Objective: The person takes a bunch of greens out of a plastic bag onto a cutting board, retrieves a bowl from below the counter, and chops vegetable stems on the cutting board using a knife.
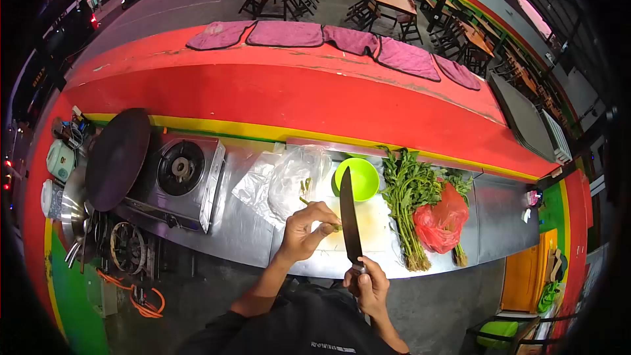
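right hand [369, 286] wraps the knife [352, 220] handle; blade overlaps the bowl [368, 181] in view. left hand [307, 231] pinches a thin stalk [303, 201], on the near side of the bowl, by the board [376, 227]. right of the bowl: greens [409, 190], rooted, whole; judged mostly left to do. left of it: clear bag [282, 187], green bits [305, 185]; whether cut, cannot tell. beyond bowl: pink cloths [286, 33].

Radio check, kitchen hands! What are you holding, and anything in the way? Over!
Left hand: pinching green stem. Right hand: gripping kitchen knife, tip pointing forward. Red plastic bag and leafy greens off to the right; nothing visibly blocking. Over.
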Demonstrator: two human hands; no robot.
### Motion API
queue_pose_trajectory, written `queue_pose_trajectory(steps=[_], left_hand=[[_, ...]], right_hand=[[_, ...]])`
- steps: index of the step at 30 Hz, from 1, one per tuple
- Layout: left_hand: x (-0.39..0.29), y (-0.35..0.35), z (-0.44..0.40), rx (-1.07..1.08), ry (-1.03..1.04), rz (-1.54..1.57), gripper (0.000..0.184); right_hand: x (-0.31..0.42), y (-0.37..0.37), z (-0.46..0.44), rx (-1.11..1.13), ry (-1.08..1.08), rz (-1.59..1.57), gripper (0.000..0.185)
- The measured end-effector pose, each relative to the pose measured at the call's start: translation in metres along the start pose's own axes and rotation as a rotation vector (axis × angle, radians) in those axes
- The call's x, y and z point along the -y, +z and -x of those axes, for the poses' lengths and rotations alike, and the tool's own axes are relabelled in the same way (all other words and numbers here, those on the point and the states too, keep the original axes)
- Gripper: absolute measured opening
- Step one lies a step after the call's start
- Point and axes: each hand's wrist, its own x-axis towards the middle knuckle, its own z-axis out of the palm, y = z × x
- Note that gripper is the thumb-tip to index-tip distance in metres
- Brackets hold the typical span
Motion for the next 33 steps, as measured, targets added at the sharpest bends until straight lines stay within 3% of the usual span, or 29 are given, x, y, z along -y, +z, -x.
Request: queue_pose_trajectory(steps=[23, 33], left_hand=[[0.004, 0.004, 0.001, -0.005, 0.025, 0.075, 0.009], [-0.003, 0.0, 0.002, 0.063, 0.063, -0.103, 0.007]], right_hand=[[0.001, 0.0, -0.002, -0.011, -0.062, 0.067, 0.043], [0.007, 0.005, -0.002, -0.057, -0.021, 0.065, 0.039]])
